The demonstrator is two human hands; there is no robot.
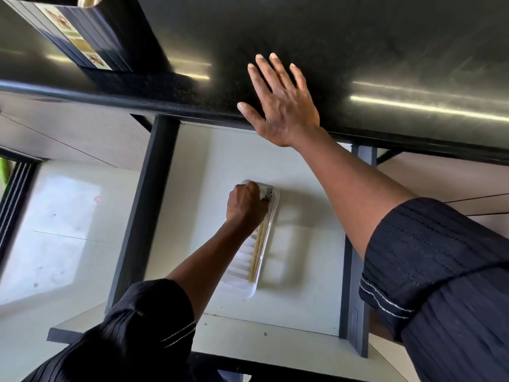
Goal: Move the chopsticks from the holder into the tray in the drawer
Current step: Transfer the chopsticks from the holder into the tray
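A white ridged tray lies in the open white drawer. A pair of wooden chopsticks lies lengthwise in the tray along its right side. My left hand is down in the tray at its far end, fingers curled round the chopsticks' patterned upper ends. My right hand rests flat on the black countertop with its fingers straight and spread. The dark ribbed chopstick holder stands on the countertop at the top left; I cannot see inside it.
Dark grey rails frame the drawer on both sides, and its front panel is near my body. The countertop's rounded edge overhangs the drawer's back. Pale floor shows to the left.
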